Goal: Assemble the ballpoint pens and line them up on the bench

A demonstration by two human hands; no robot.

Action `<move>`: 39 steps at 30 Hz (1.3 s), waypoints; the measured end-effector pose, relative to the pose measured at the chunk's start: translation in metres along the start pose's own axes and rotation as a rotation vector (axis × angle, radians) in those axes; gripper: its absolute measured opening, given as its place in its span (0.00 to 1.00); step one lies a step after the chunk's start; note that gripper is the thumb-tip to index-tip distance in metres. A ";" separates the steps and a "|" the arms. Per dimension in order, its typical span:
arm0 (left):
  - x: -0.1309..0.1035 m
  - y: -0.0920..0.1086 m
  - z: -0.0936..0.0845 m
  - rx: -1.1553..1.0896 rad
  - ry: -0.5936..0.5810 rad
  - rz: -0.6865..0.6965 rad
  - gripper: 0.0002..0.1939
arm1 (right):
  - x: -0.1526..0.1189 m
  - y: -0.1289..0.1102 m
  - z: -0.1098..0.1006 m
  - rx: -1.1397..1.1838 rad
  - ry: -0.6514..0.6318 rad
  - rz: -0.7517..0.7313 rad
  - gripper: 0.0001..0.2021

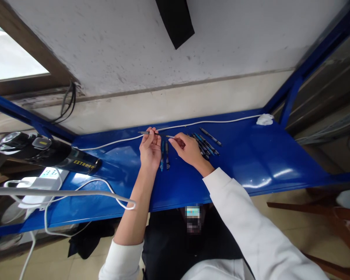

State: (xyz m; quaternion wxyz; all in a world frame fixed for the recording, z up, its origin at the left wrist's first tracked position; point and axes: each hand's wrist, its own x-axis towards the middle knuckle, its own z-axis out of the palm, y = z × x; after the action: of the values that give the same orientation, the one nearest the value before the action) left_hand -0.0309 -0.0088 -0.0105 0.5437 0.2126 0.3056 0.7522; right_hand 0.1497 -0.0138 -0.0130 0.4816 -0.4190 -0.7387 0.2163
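Note:
Palm up, my left hand (pixel 151 149) pinches a grey pen barrel (pixel 144 132) between thumb and fingers, above the blue shelf (pixel 177 182). Just to its right, my right hand (pixel 188 147) is closed on a slim pen part (pixel 170 136), apparently a refill, its narrow end pointing at the left hand. A small gap separates the two pieces. Below and between the hands lie a blue pen (pixel 162 155) and a dark pen (pixel 167 155), side by side. A pile of several pens (pixel 207 144) sits beyond my right hand, partly hidden by it. One grey pen (pixel 210 137) lies at its far edge.
A white cable (pixel 210 121) runs along the shelf's back edge to a crumpled white lump (pixel 265 119). At left are a black cylindrical device (pixel 81 161), a white power strip (pixel 51 179) and looping white cords (pixel 105 182). Blue posts (pixel 291 99) flank the shelf.

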 end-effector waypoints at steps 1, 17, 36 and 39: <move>-0.001 -0.001 0.001 0.017 -0.008 -0.005 0.11 | 0.000 0.000 0.000 0.003 -0.011 0.000 0.21; -0.013 0.002 0.016 0.157 -0.012 0.062 0.20 | -0.001 0.004 0.002 -0.036 -0.042 -0.001 0.23; -0.013 -0.004 0.020 0.114 -0.046 0.128 0.23 | -0.004 0.006 -0.002 -0.038 0.007 -0.002 0.20; -0.013 -0.003 0.020 0.094 -0.046 0.156 0.23 | -0.004 0.006 -0.002 -0.050 0.005 -0.014 0.21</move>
State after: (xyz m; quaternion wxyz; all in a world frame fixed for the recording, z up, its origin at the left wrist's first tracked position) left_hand -0.0117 -0.0161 0.0025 0.4798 0.2784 0.3106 0.7719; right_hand 0.1544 -0.0134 -0.0186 0.4743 -0.4260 -0.7457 0.1935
